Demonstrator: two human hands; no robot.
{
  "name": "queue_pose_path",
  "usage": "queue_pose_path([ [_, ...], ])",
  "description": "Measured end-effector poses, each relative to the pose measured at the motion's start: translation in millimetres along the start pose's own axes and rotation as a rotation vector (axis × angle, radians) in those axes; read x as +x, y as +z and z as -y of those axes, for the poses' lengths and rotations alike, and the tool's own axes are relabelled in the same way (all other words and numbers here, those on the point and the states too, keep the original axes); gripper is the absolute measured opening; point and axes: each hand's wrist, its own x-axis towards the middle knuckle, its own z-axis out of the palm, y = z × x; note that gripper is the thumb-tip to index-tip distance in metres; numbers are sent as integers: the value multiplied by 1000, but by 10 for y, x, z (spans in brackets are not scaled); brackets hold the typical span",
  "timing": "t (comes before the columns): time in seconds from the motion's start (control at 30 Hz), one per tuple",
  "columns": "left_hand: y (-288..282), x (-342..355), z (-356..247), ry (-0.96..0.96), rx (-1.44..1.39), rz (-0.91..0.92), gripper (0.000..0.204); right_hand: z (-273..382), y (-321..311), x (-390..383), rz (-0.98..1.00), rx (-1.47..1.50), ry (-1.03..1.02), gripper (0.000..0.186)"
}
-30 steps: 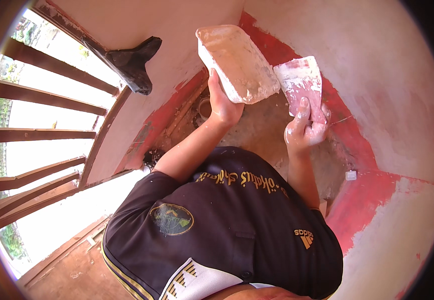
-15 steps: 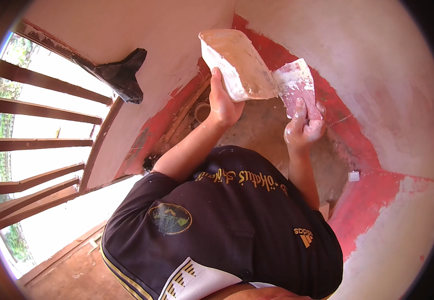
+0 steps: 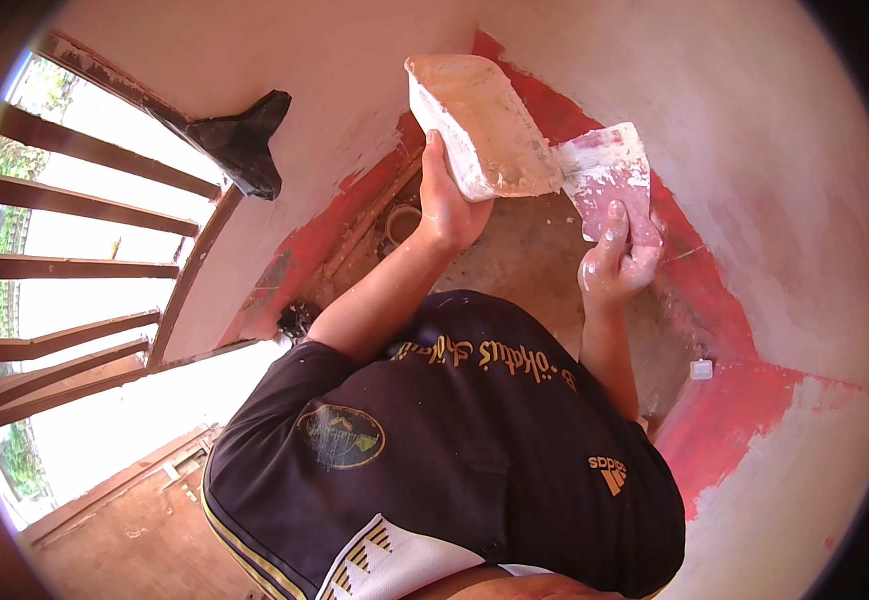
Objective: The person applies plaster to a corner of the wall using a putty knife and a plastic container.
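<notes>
Light pours through a barred window [image 3: 85, 268] at left, a crumpled black piece [image 3: 240, 145] at its corner. The left hand [image 3: 452, 205] grips a rectangular tub [image 3: 495, 125], smeared with pale residue and held tilted above the floor [image 3: 500, 255]. A flat, white-caked scraper [image 3: 605, 180], pinched in the right hand [image 3: 620, 255], appears to meet the tub's right edge. Farther right, work looks partway along: a pale coat covers much of the right wall [image 3: 755, 180], while a ragged red band [image 3: 725, 420] near a small white block [image 3: 701, 369] shows largely uncovered.
</notes>
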Motion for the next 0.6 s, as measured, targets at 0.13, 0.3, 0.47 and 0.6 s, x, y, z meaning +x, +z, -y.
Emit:
queue_pose_path([
  [0.13, -88, 7, 9, 11, -18, 44, 59, -85, 59, -56, -46, 43, -15, 9],
  [0.3, -100, 47, 68, 50, 31, 9, 61, -170, 102, 9, -72, -12, -130, 9],
  [0.47, -43, 115, 145, 18, 7, 40, 61, -330, 12, -39, 59, 67, 29, 8],
  [0.6, 38, 151, 239, 7, 13, 24, 60, -451, -28, -40, 103, 108, 70, 8],
])
